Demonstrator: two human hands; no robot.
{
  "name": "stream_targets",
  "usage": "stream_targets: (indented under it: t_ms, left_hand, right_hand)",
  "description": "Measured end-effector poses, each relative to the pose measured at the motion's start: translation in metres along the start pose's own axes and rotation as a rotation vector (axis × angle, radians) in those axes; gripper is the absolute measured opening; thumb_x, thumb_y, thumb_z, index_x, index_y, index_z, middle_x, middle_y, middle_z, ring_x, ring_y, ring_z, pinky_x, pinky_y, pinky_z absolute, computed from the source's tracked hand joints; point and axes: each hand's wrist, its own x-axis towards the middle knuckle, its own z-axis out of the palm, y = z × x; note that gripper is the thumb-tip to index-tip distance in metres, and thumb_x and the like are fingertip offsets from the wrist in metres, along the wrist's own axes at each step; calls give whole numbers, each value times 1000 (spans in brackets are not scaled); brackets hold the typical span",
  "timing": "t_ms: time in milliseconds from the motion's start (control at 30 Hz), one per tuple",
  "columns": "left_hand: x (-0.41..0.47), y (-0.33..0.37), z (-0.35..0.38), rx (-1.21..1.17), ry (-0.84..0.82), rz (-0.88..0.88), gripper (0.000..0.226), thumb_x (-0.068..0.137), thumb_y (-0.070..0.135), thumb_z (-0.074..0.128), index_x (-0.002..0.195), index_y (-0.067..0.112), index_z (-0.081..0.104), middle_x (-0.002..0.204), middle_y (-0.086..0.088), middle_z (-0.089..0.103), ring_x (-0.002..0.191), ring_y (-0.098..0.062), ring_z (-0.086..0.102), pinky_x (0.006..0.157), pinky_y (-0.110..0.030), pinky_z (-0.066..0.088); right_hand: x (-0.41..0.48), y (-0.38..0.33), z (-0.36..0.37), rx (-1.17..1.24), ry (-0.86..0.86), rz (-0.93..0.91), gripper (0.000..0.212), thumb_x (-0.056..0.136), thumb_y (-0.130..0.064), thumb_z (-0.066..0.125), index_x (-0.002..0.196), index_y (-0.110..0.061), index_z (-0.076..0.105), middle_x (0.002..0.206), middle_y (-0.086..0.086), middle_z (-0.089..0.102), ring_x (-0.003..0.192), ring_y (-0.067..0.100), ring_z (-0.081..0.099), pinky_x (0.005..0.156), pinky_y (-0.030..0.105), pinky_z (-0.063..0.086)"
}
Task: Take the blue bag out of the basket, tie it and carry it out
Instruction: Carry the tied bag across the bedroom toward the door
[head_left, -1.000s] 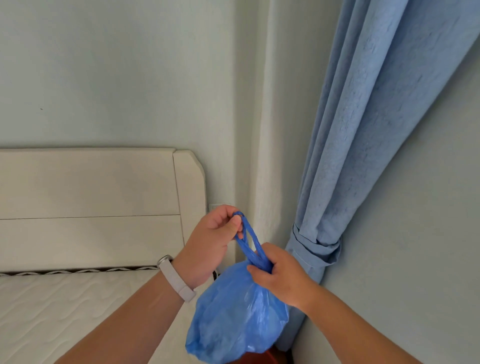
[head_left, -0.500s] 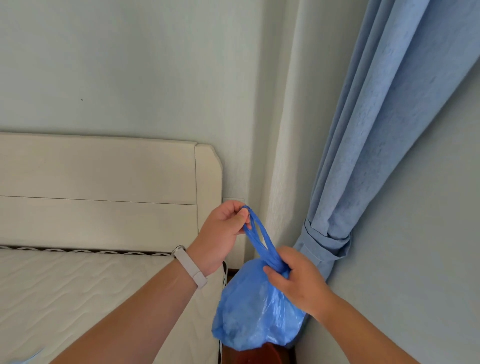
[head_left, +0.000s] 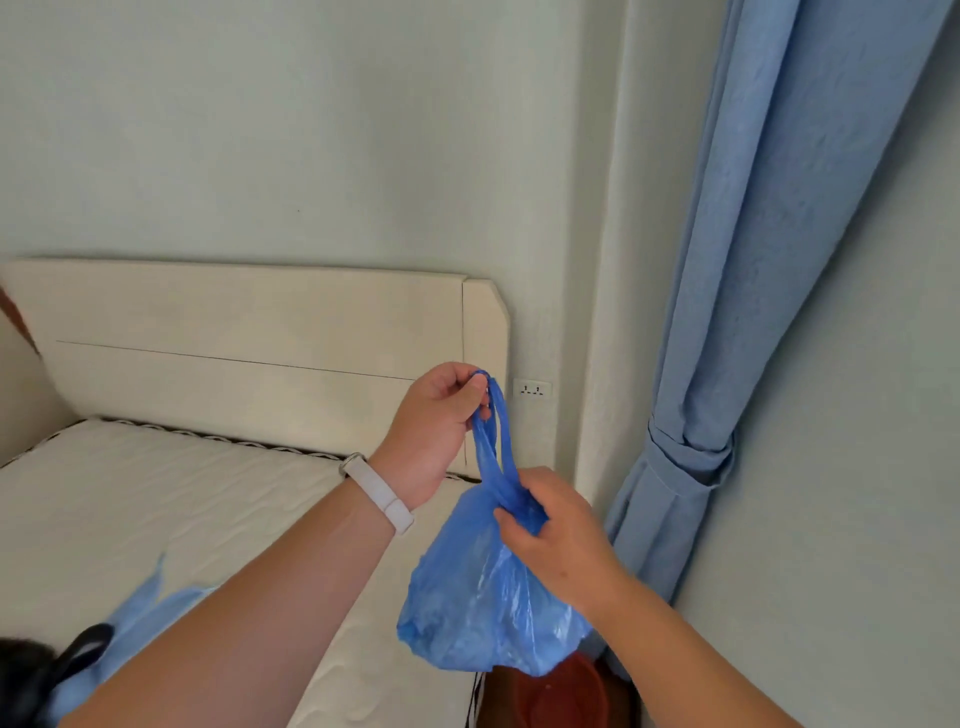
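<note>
The blue bag (head_left: 478, 608) hangs in the air, full and rounded, above a reddish-brown basket (head_left: 566, 693) at the bottom edge. My left hand (head_left: 434, 431) pinches the tops of the bag's two handle loops and holds them up. My right hand (head_left: 558, 530) is closed around the bag's gathered neck just below the handles. The bag is clear of the basket.
A bed with a white mattress (head_left: 182, 519) and a cream headboard (head_left: 249, 353) fills the left. A blue curtain (head_left: 753, 312), tied back, hangs at the right by the wall. A wall socket (head_left: 532, 388) sits beside the headboard. Light blue cloth (head_left: 140, 613) lies on the mattress.
The view has swung left and down, showing more of the bed and the basket. Both hands keep the same hold on the bag, which hangs a little higher over the basket.
</note>
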Motion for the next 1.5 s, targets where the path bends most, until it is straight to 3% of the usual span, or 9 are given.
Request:
stream_targets:
  t_ms: [167,367,633,767,867,1033,1200,1267,1500]
  left_hand:
    - [-56,14,-36,96,117,23,20,94,7,47,80,10,62,65,1,58,64,-14,53,69,-34,44]
    - [-123,24,-82,205,235,57,20,96,11,46,81,15,59,67,2,57,67,-13,52,71,-32,44]
    - [-213,33,-139,274,480,43,18,96,10,45,83,10,57,67,1,54,62,-8,48,64,-21,41]
    - [-273,44,-170,299,586,25,17,96,12,45,83,10,56,68,-1,53,67,-15,47,68,-28,40]
    - [-332,54,-195,324,669,15,17,96,13,46,84,8,56,69,-1,53,67,-16,47,68,-31,41]
    - [-460,76,-238,351,826,0,13,90,17,47,80,12,55,70,-2,53,70,-19,47,68,-31,41]
    - [-594,100,-273,367,997,-31,16,95,8,45,83,11,56,74,-4,53,74,-23,47,75,-42,42]
    - [-641,108,-283,374,1049,-37,17,95,7,45,82,11,56,73,-3,54,73,-21,48,75,-41,42]
    - [-791,132,-311,368,1209,-61,19,95,9,47,82,15,59,72,2,56,70,-14,50,71,-30,44]
  right_hand:
    - [-20,-31,28,42,-147,-65,11,82,-35,57,87,-42,50,84,-16,52,76,8,52,65,15,39]
    - [-47,-63,58,126,-280,-103,17,82,-39,56,99,-37,56,91,-13,60,84,9,57,73,23,47]
    - [-79,-121,119,187,-501,-202,15,80,-39,56,95,-36,56,86,-12,59,80,9,56,69,22,47]
    - [-104,-160,155,216,-621,-265,11,82,-37,58,92,-35,55,84,-12,58,77,9,56,67,20,46]
    - [-132,-196,186,248,-719,-317,12,82,-32,60,90,-37,54,83,-14,58,77,8,56,67,15,43]
    - [-199,-276,236,253,-866,-409,20,82,-20,62,89,-37,54,83,-9,59,75,10,55,67,25,46]
    - [-284,-360,274,294,-968,-508,30,80,-14,64,86,-40,52,81,-13,57,74,6,54,64,16,40]
    - [-317,-389,287,326,-1013,-518,22,80,-14,64,92,-31,57,86,-10,60,77,9,56,68,21,43]
    - [-428,-484,332,438,-1138,-536,24,77,-18,62,82,-41,55,76,-17,58,68,5,53,60,14,41]
